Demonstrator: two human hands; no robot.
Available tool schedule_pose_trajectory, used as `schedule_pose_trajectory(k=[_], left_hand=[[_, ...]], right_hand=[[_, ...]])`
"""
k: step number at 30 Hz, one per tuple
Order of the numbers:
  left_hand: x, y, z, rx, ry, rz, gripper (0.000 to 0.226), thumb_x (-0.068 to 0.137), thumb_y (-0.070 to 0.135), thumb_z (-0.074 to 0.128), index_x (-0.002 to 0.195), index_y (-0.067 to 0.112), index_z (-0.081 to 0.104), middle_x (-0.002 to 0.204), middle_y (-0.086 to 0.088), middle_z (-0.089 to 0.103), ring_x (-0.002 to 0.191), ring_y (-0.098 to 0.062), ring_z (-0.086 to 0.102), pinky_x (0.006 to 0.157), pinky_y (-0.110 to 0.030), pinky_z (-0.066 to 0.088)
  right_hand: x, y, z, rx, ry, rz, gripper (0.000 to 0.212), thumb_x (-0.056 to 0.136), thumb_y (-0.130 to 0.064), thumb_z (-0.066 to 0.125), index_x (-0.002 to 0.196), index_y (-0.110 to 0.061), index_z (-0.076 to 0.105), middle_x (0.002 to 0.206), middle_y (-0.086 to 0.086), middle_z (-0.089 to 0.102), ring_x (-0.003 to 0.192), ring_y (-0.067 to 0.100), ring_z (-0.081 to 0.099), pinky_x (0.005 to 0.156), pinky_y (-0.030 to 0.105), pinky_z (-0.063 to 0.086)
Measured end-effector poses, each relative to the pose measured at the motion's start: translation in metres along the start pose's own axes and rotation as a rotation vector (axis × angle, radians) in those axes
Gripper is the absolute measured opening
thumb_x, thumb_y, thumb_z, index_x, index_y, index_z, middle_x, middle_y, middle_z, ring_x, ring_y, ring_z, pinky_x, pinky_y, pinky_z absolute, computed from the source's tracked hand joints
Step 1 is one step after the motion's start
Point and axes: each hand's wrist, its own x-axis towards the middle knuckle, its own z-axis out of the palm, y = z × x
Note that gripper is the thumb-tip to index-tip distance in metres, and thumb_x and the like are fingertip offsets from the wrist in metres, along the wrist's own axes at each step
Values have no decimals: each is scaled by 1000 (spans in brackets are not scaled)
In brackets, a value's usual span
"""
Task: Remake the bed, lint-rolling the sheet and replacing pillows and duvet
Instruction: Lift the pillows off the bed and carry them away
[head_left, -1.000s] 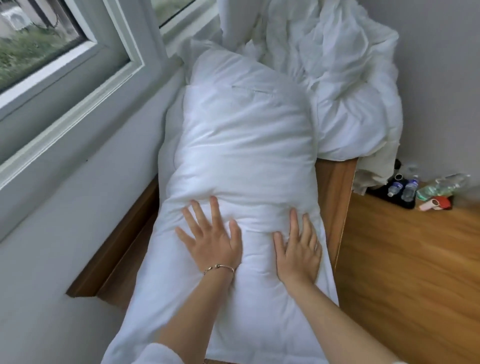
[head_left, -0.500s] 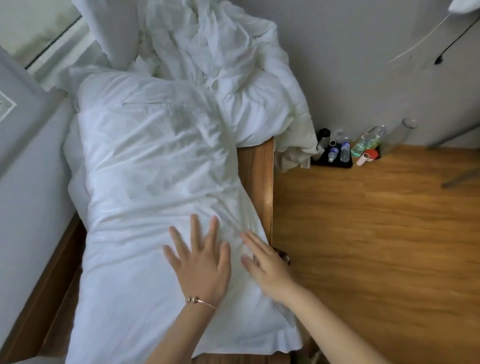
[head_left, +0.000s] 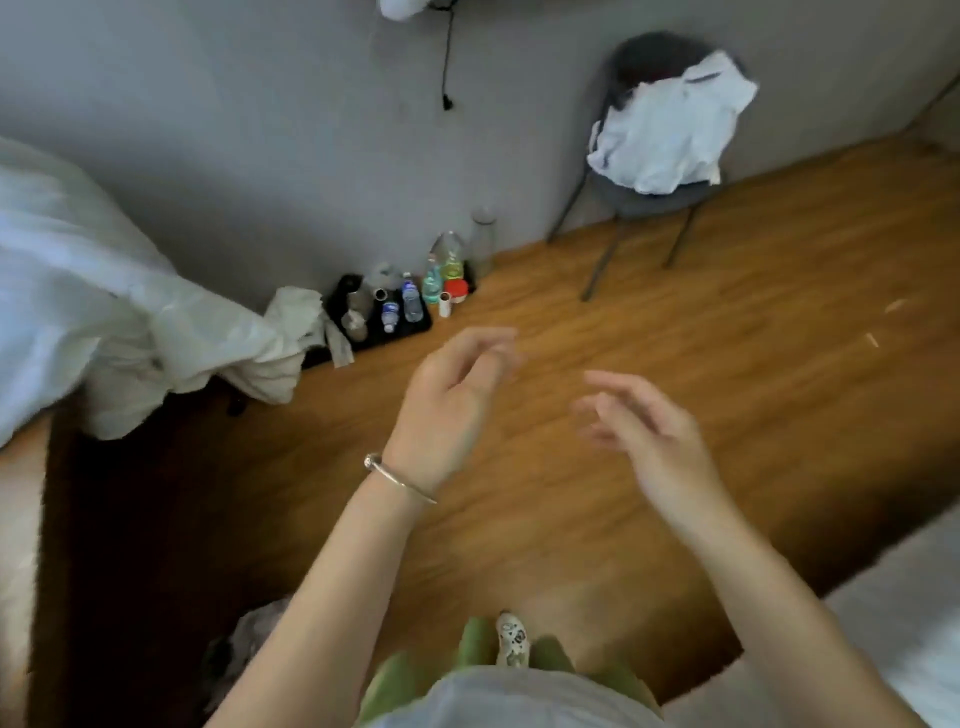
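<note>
My left hand (head_left: 447, 400), with a thin bracelet at the wrist, floats over the wooden floor with its fingers loosely curled and nothing in it. My right hand (head_left: 644, 431) hangs beside it, fingers apart, also holding nothing; both are blurred by motion. The crumpled white duvet (head_left: 88, 291) lies at the far left and spills over a wooden edge toward the floor. A small white roll with a red part (head_left: 449, 299), possibly the lint roller, stands among items by the wall. The pillows are out of sight.
A black tray (head_left: 415, 325) with several bottles sits on the floor against the grey wall. A dark chair (head_left: 649, 197) draped with white cloth (head_left: 670, 135) stands at the back right. A pale mattress edge (head_left: 893, 623) is at the lower right. My foot (head_left: 511, 639) rests on the wooden floor (head_left: 753, 338).
My view has swung right, away from the pillows to the open floor. Both hands have lifted off the white pillow and now hang in the air.
</note>
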Motion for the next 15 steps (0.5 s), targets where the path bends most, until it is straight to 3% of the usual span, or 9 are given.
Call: schedule_pose_trajectory(k=[5,8,11,15], left_hand=[[100,53,125,107,-412,37,24,100,14,47,120,16,60,106,-4,70,100,-17,65,96,-30,47],[163,63,190,114,-463,44,24,99,13,47,117,15,62,101,-3,71,98,-20,66,100,-36,47],[234,74,269,86,-472,104,22,99,13,48,109,23,64,91,5,74,90,-12,68,94,-34,49],[331,117,404,135,-773,151,19,95,26,57,114,28,62,98,9,72,96,-6,66,92,-27,49]], right_hand=[[29,3,-162,38,299,48,23,100,-25,50,118,-24,63,103,-5,72,90,11,69,82,21,56],[48,28,-238,30,481,84,26,98,-31,51,121,-27,63,104,-12,71,94,8,69,82,21,56],[78,49,-314,8,683,89,26,96,-33,52,119,-27,64,102,-9,72,92,13,70,83,26,56],[124,55,-416,84,993,97,22,100,-20,51,114,-22,67,101,1,74,92,25,70,86,33,58]])
